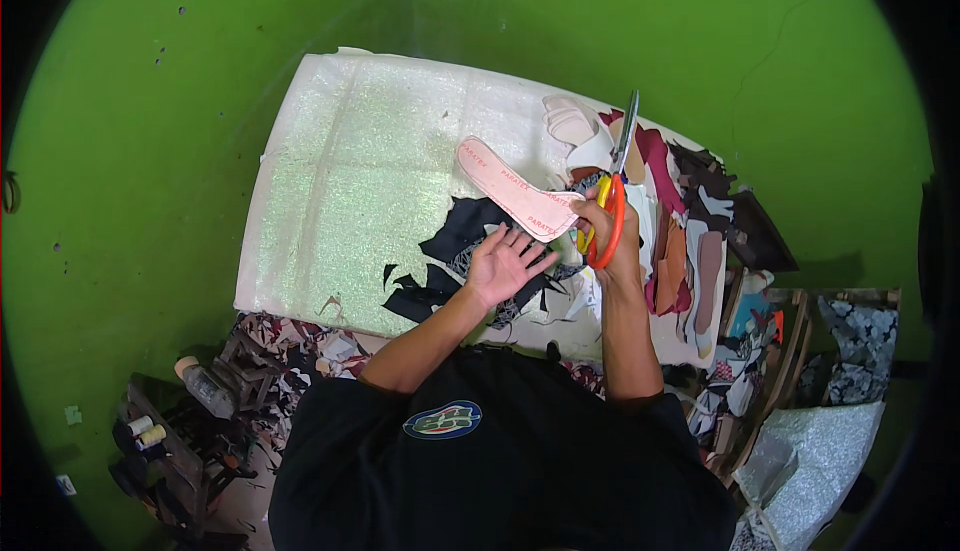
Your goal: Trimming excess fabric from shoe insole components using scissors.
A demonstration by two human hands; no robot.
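My right hand (621, 243) is closed on a pair of scissors (617, 194) with orange and yellow handles, their metal blades pointing up and away. Pinched between the thumb and fingers of that same hand is the wide end of a pink insole (513, 191), which has red print and a drawn outline. My left hand (500, 269) is open, palm up with fingers spread, just below the insole; nothing lies in it. Around and beneath this hand are black fabric scraps (465, 226) on a table covered with a shiny whitish sheet (340, 181).
Cut pieces in white, maroon (655, 156), orange and brown pile along the table's right side. A wooden rack (790, 351) with patterned material and a silvery sheet (815, 461) stands at the lower right. Lower left are thread spools (150, 437) and a clear jar (207, 388). Green walls enclose the far side.
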